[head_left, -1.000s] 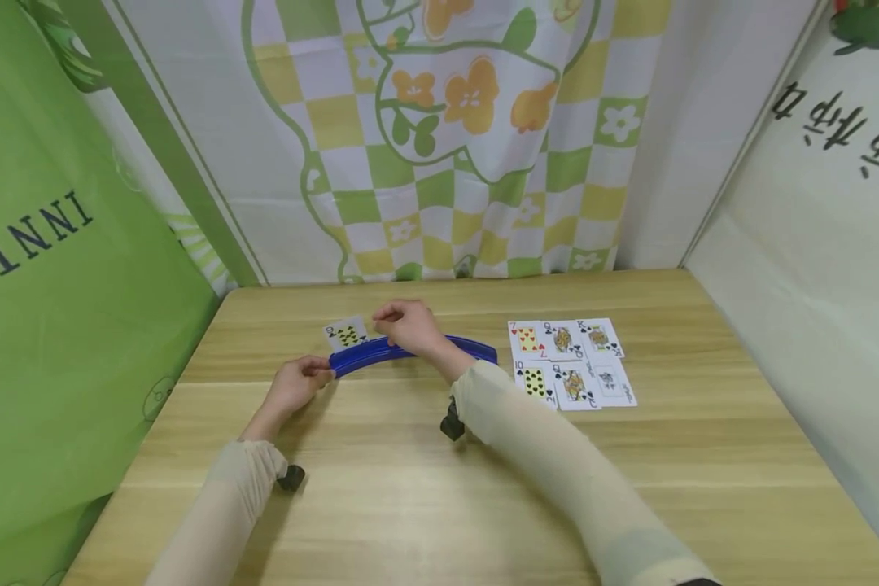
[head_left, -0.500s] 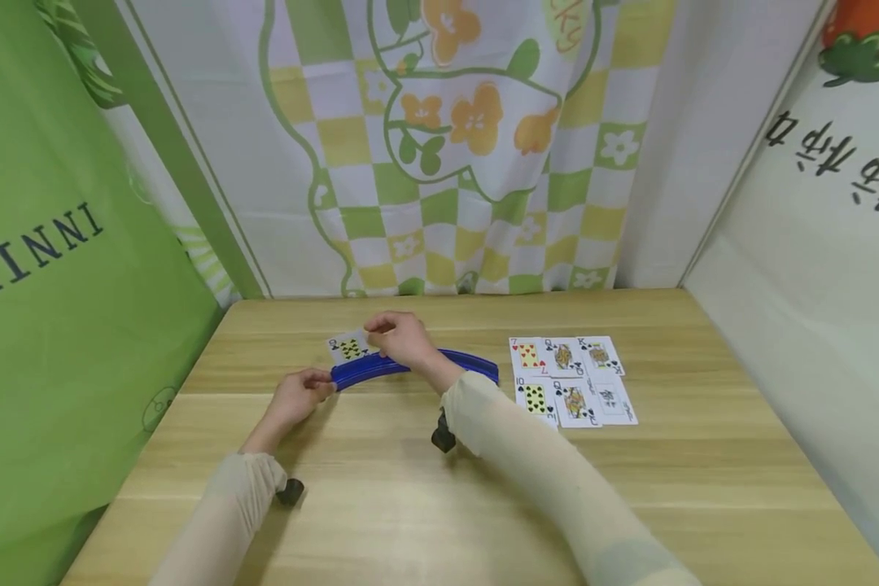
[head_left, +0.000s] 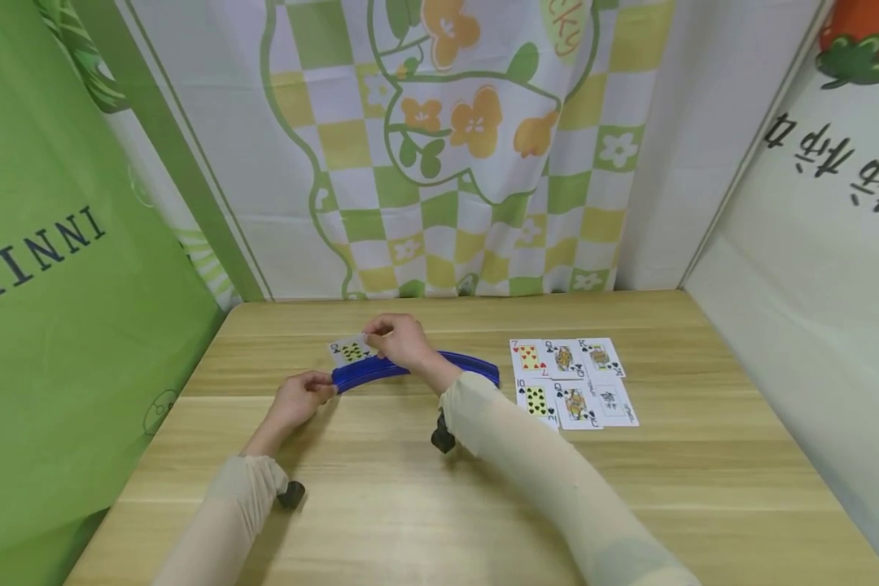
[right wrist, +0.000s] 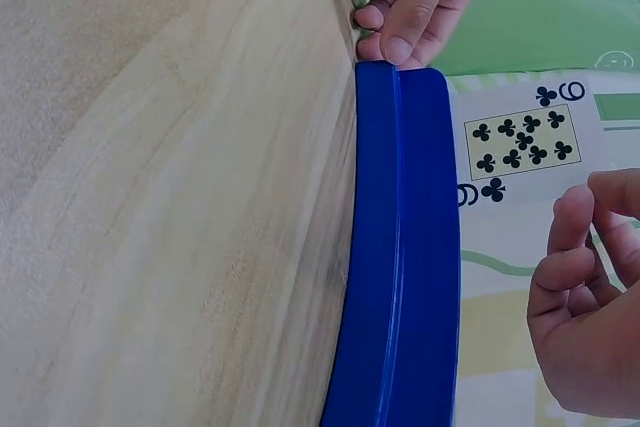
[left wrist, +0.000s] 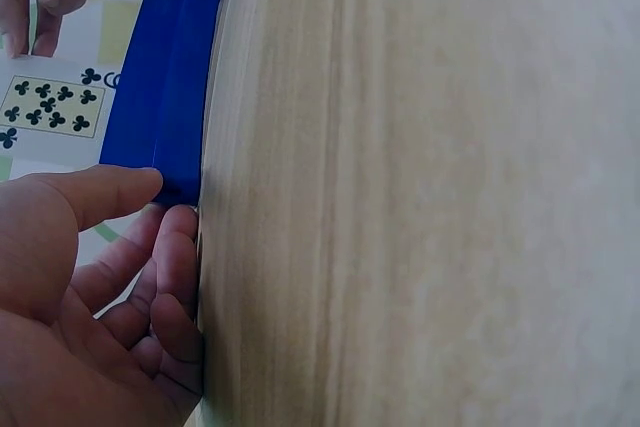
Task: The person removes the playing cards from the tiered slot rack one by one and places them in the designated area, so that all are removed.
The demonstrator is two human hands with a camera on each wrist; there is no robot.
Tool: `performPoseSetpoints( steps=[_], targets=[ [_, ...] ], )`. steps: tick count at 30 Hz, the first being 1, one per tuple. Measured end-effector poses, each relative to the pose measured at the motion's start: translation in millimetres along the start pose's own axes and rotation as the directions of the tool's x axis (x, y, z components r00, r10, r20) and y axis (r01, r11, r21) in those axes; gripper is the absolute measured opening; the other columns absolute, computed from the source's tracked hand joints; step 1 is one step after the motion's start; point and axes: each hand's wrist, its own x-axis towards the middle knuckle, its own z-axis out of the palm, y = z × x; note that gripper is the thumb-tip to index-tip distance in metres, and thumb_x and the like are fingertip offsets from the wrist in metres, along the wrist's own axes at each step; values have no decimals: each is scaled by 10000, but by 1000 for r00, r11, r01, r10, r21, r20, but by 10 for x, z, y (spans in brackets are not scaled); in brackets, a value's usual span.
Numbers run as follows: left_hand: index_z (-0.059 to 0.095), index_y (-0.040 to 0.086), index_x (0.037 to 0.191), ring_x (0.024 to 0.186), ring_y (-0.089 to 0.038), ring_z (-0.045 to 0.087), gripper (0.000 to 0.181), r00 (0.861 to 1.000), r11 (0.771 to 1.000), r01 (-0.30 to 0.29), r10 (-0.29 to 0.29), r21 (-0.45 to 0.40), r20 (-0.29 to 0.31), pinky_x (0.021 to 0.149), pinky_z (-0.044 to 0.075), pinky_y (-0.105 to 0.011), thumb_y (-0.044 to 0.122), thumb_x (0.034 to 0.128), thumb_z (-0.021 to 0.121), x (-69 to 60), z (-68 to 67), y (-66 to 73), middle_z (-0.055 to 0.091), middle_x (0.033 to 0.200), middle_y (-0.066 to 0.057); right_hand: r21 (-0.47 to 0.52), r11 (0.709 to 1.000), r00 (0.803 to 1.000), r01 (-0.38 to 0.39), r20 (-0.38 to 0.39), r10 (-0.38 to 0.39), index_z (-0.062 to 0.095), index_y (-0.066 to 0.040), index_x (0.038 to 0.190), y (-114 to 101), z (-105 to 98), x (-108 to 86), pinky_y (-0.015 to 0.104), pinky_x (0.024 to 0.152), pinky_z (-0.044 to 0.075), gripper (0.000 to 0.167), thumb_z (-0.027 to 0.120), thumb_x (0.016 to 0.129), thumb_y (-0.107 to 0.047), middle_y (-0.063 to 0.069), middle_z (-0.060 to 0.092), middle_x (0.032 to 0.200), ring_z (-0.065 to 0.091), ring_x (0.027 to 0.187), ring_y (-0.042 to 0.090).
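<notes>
A curved blue card holder lies on the wooden table. My left hand grips its left end, thumb on top and the other fingers curled at the end. Behind the holder's left part a nine of clubs leans up, its lower edge partly hidden by the holder. With thumb and forefinger my right hand pinches the card's right edge. In the right wrist view the right fingertips meet the card's corner. Whether the card sits in the holder's groove cannot be told.
To the right, playing cards lie face up in two rows, with a seven of hearts, a ten of spades and a joker among them. A patterned curtain hangs behind the table.
My right hand and the nine of clubs have shifted slightly, the card coming closer to the holder. The left hand keeps its grip on the holder's end. The head view has tilted up a little.
</notes>
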Motion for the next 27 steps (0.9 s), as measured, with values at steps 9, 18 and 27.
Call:
performPoseSetpoints(
  steps=[9,18,27],
  targets=[
    [668,12,1194,880,-206,635,335,1000,1000,9,-9,-19,6,707,496,-261,232,942,669,5,0,2,713,1091,-181,-6,1000,999,30,-28,-30,710,-101,1098,-18,-58,42,284,628,562,175,636,981,-209,62,710,1032,718,829,311],
    [665,12,1203,889,-225,640,349,1000,1000,2,-2,27,6,708,496,-264,240,939,668,-19,0,17,708,1105,-193,-28,999,999,23,-42,-24,706,-85,1100,-21,-154,15,232,591,515,188,633,980,-211,69,714,971,712,807,319],
    [674,17,1180,889,-235,643,333,1000,999,-18,18,40,-13,711,493,-257,234,927,669,-36,-2,30,711,1091,-197,17,1000,998,-8,-57,9,688,-111,1049,5,-286,-49,306,662,565,131,629,976,-202,68,686,958,669,744,190]
  ],
)
